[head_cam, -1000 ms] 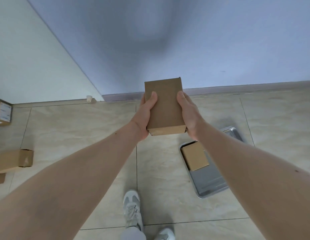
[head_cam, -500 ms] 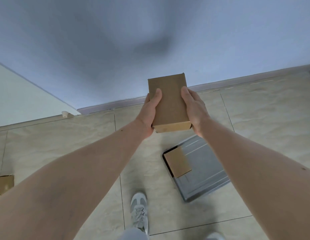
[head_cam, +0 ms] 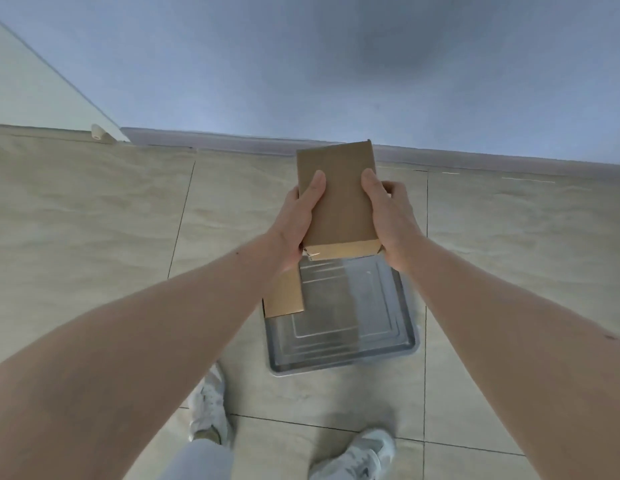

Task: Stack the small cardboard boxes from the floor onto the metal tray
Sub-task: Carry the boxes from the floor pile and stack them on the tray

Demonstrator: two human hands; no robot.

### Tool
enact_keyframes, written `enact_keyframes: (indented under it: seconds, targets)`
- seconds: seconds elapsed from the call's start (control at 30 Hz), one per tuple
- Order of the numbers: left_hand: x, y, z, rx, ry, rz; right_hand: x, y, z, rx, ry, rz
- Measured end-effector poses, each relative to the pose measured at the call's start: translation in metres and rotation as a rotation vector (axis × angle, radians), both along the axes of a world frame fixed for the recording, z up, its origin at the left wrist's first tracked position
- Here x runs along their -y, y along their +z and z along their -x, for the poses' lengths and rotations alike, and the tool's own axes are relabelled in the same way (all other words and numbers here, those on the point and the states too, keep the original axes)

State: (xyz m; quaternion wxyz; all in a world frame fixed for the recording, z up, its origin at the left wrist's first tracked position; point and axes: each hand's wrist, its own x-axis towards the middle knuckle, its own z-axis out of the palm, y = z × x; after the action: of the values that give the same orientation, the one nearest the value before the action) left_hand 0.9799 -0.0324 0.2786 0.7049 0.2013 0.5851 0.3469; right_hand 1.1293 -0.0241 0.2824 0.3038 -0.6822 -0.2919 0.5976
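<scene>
I hold a small brown cardboard box (head_cam: 339, 199) out in front of me with both hands. My left hand (head_cam: 298, 223) grips its left side, thumb on top. My right hand (head_cam: 391, 220) grips its right side the same way. Straight below the box, the metal tray (head_cam: 350, 327) lies on the tiled floor. A second small cardboard box (head_cam: 286, 296) sits in the tray's far left corner, partly hidden by my left wrist.
A blue-grey wall with a skirting board (head_cam: 232, 143) runs close behind the tray. A small white doorstop (head_cam: 98, 132) sits at the wall's left corner. My two white shoes (head_cam: 208, 410) (head_cam: 360, 455) stand just in front of the tray.
I have turned and stepped toward the tray, so it now lies straight ahead under the held box. The boxes on the floor at the left have left the view. Both hands keep their grip.
</scene>
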Motion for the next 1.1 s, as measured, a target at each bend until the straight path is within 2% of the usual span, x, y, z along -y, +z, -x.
enact_keyframes:
  seconds: [0.27,0.4,0.53,0.7,0.93,1.1]
  targets:
    - [0.048,-0.072,-0.020,-0.098,0.049,0.093,0.043,-0.073,-0.022,0.004,0.079,0.016]
    - [0.062,-0.115,-0.026,-0.165,0.040,0.081,0.057,-0.121,-0.028,0.027,0.089,0.006]
    - [0.080,-0.183,-0.028,-0.301,0.030,-0.018,0.077,-0.183,-0.031,0.061,0.079,-0.015]
    - [0.078,-0.238,-0.019,-0.486,-0.116,-0.154,0.084,-0.258,-0.021,0.008,0.063,0.005]
    - [0.072,-0.306,-0.010,-0.772,-0.381,-0.178,0.079,-0.340,-0.020,-0.031,0.058,-0.029]
    - [0.070,-0.335,0.004,-1.160,-0.608,-0.237,0.074,-0.376,-0.007,-0.035,0.062,-0.092]
